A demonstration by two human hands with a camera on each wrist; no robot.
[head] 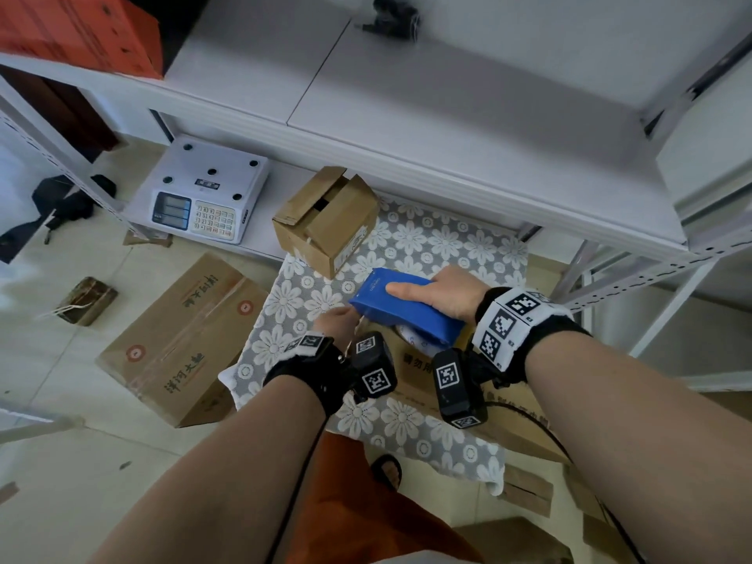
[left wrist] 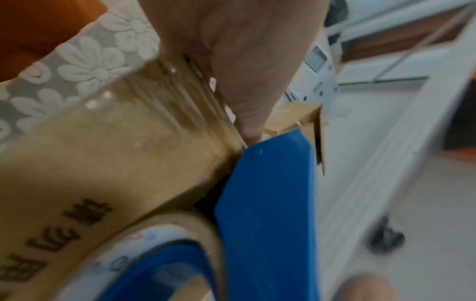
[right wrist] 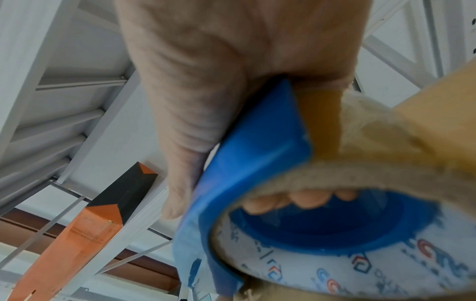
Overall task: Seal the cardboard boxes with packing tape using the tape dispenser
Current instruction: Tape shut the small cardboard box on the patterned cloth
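Both hands busy: right (head: 443, 293) grips blue dispenser (head: 401, 309); left (head: 337, 323) pinches tape (left wrist: 159, 114).

The tape dispenser (head: 401, 309) sits on a box (head: 468, 394) at centre, on the cloth (head: 427, 242). An open box (head: 325, 219) stands at 11 o'clock, the scale (head: 203, 189) at 10 on the low shelf (head: 264, 238). A long box (head: 183, 339) lies on the floor (head: 61, 360) at 9 o'clock.
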